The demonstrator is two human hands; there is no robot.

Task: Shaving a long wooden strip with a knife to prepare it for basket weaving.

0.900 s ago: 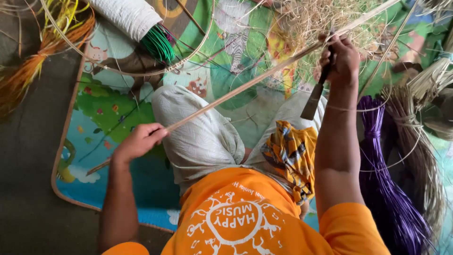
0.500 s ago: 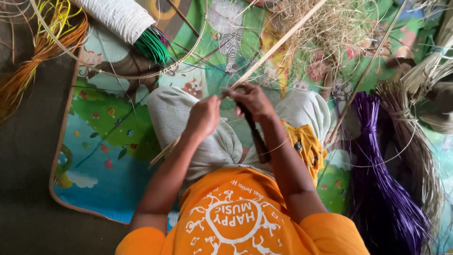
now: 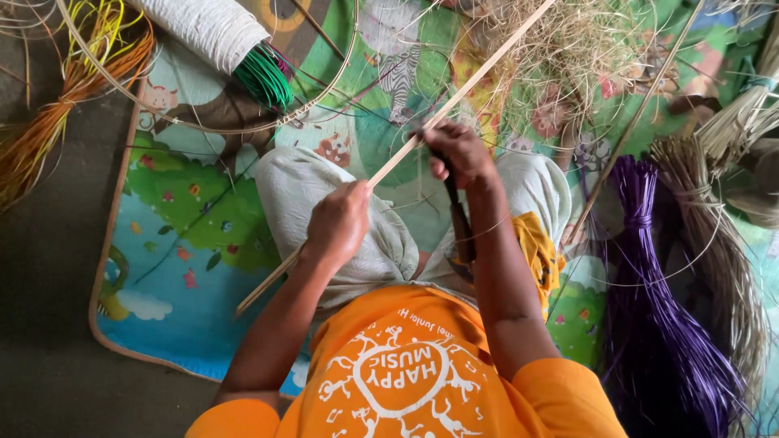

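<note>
Your left hand [image 3: 337, 223] clamps the long pale cane strip [image 3: 454, 101], which slants across your lap. Just beyond that grip, your right hand [image 3: 458, 154] closes on a dark-handled knife [image 3: 461, 227] touching the strip.

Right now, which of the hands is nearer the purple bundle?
Right. The right hand is nearer the purple bundle, which lies off to its right; the left hand is farther over.

A colourful play mat [image 3: 187, 243] on the dark floor [image 3: 49, 324] bears purple strands [image 3: 649, 324] and a white roll [image 3: 211, 28].
</note>
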